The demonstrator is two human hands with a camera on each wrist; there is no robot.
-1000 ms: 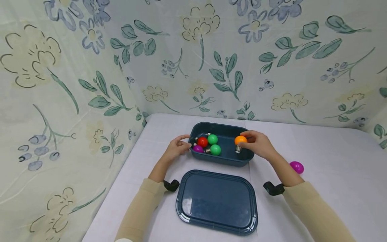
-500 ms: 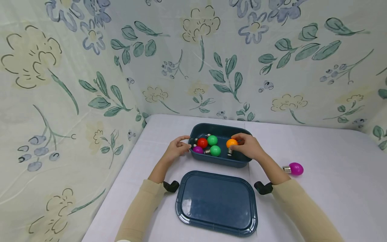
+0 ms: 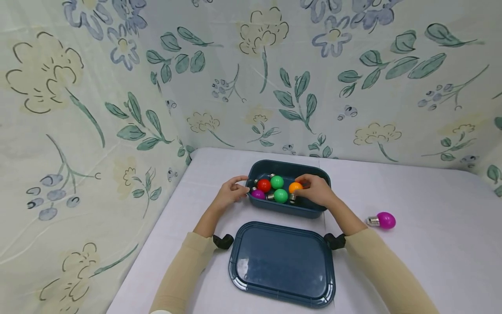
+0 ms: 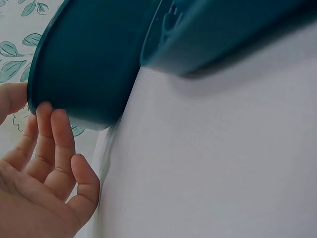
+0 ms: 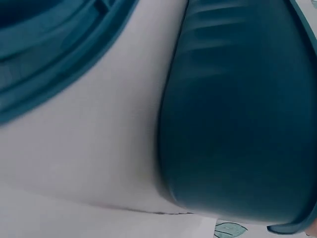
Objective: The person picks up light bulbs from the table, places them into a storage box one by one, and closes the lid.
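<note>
My right hand (image 3: 317, 191) pinches an orange light bulb (image 3: 295, 187) inside the dark blue box (image 3: 288, 210), the bulb's metal base pointing down. Left of it in the box lie two green bulbs (image 3: 280, 196), a red bulb (image 3: 264, 186) and a purple bulb (image 3: 258, 194). At the box's left end, my left hand (image 3: 231, 192) holds the rim; the left wrist view has its fingers (image 4: 62, 134) against the outer wall. Only a sliver of the right hand (image 5: 312, 229) enters the right wrist view, where the box wall (image 5: 237, 124) hides the bulbs.
A dark blue lid (image 3: 282, 261) lies flat in front of the box on the white-covered table (image 3: 431, 261). To the right, a magenta bulb (image 3: 386, 220) rests on its side. Floral cloth (image 3: 251, 87) hangs behind and at the left.
My right hand has carried the orange bulb leftward inside the box, close to the green bulbs. The magenta bulb's base, earlier behind the right arm, now shows. My left hand stays put.
</note>
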